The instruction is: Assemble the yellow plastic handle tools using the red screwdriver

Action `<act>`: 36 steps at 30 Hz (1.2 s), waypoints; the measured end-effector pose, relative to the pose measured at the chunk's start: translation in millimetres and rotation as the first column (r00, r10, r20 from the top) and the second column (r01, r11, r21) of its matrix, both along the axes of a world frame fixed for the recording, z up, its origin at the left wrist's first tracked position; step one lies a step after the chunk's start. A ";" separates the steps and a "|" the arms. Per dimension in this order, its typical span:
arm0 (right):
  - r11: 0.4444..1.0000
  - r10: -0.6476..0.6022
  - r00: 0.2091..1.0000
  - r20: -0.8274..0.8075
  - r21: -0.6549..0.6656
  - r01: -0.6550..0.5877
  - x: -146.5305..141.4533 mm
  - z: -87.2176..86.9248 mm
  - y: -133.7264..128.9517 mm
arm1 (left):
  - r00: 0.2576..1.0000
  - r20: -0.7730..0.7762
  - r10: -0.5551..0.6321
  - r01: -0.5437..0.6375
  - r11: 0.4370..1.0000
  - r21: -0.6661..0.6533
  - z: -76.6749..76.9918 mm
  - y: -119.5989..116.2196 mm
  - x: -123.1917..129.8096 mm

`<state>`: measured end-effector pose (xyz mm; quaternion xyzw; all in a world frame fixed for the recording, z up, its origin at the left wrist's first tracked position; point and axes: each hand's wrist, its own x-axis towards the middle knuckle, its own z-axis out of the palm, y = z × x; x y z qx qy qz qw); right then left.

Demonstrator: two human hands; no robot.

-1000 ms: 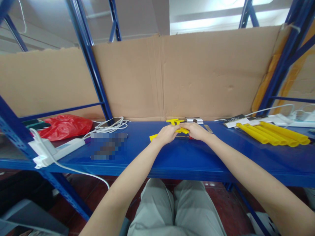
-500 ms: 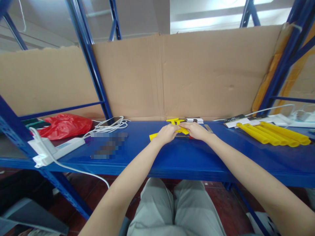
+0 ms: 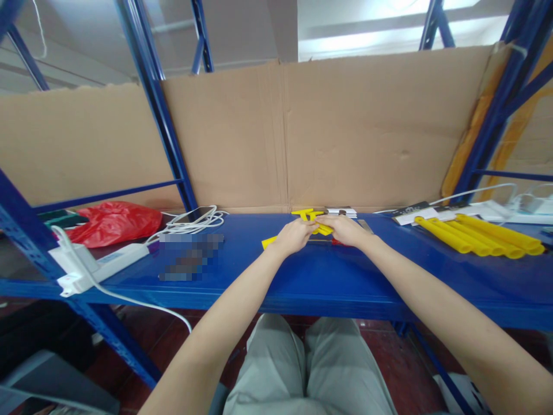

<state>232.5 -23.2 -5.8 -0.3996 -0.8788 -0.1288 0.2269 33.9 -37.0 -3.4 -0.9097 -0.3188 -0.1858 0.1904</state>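
Grasping a yellow part point(image 3: 322, 230) in the fingers of left hand point(image 3: 294, 235) and right hand point(image 3: 344, 230), over the far centre of the blue tabletop point(image 3: 324, 276), probably for two-sided steadiness; at right, yellow tubes point(image 3: 496, 230) laid together, seemingly out of the way.

This looks like a workshop or storeroom: blue rack posts point(image 3: 161, 115) stand around a blue metal shelf point(image 3: 242, 253) serving as workbench, cardboard point(image 3: 337, 135) lines the far side, a power strip point(image 3: 123, 257) sits left, yellow tubes point(image 3: 443, 235) lie right.
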 end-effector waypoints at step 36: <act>0.997 -0.083 0.996 -0.035 -0.003 0.083 13.5 0.5 4.0 | 0.983 0.106 -0.151 0.157 0.986 -0.053 -5.0 2.8 4.4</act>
